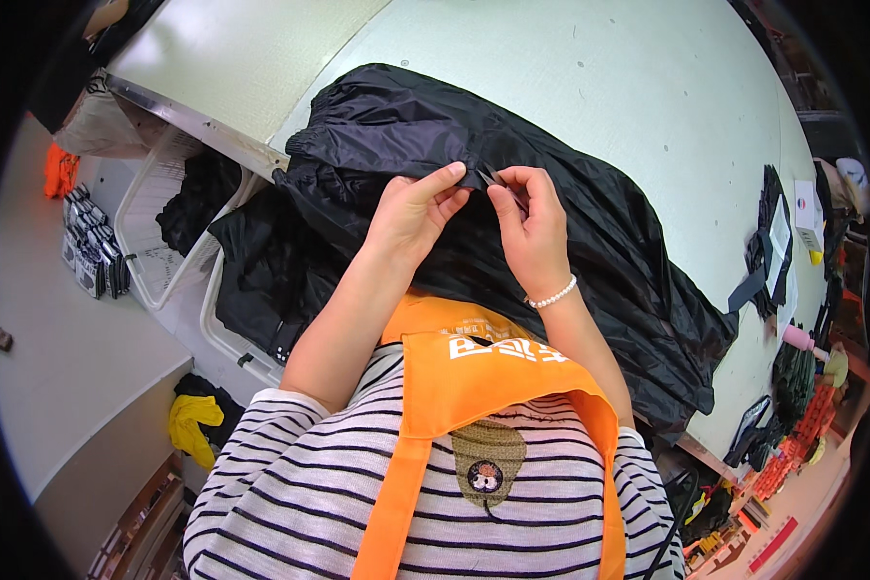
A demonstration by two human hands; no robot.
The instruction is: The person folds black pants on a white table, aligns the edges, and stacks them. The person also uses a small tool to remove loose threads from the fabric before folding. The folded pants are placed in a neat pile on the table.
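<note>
Across the pale table [590,77] in front of me lies a shiny black garment [590,222] with gathered, elastic-looking edges at its left end. My left hand [416,213] pinches a bit of its fabric between thumb and fingertips. Close beside it, my right hand [536,232] is closed round small thread snips [490,178], whose pointed blades show at the fabric by my left fingertips. The rest of the snips is hidden in my palm. A lower part of the garment hangs over the table edge towards my body.
At the left stand white plastic baskets [130,227] with black clothing. Beyond them, packed bundles [92,242] lie on the floor, near a yellow cloth [193,425]. Black strips, a white box [807,217] and a pink thread cone [797,336] are on the table's right side.
</note>
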